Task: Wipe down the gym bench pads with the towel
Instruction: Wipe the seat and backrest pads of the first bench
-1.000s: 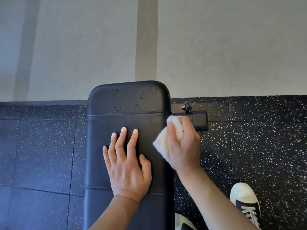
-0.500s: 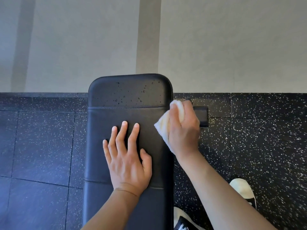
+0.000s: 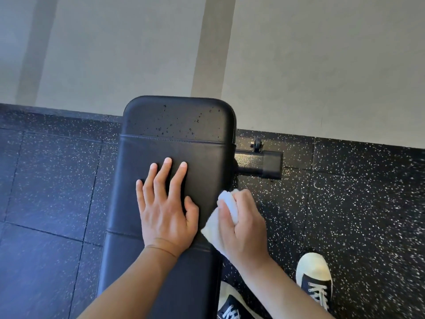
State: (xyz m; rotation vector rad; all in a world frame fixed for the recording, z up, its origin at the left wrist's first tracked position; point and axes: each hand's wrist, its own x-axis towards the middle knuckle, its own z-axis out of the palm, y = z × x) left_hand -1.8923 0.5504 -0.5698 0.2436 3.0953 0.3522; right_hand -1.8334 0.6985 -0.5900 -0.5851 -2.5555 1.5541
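A: Report the position of the left hand point(image 3: 166, 217).

B: The left hand lay flat on the top face of the black bench pad point(image 3: 177, 148), fingers straight and slightly spread, palm down, holding nothing. It rested just short of the cross seam that divides the end section from the next one.

A: And the right hand point(image 3: 245, 226)?

B: The right hand gripped a bunched white towel point(image 3: 226, 209). Its fingers were curled round the cloth. The towel sat against the right side edge of the bench pad, beside the left thumb, with a fold of cloth trailing down toward the wrist. Whether the cloth pressed on the side face or only touched the top edge could not be told.

A: Condition of the pad surface?

B: Dark droplets or specks were scattered over the end section beyond the seam. The section under the left hand looked uniformly smooth.

A: Surroundings?

B: A black steel foot bar point(image 3: 261, 163) projected from under the pad on the right, with a small wheel point(image 3: 257, 145) behind it. The bench stood on speckled rubber floor tiles point(image 3: 356, 192), its end close to a pale wall point(image 3: 115, 54). Two black sneakers with white toe caps point(image 3: 314, 277) stood on the tiles to the right of the bench.
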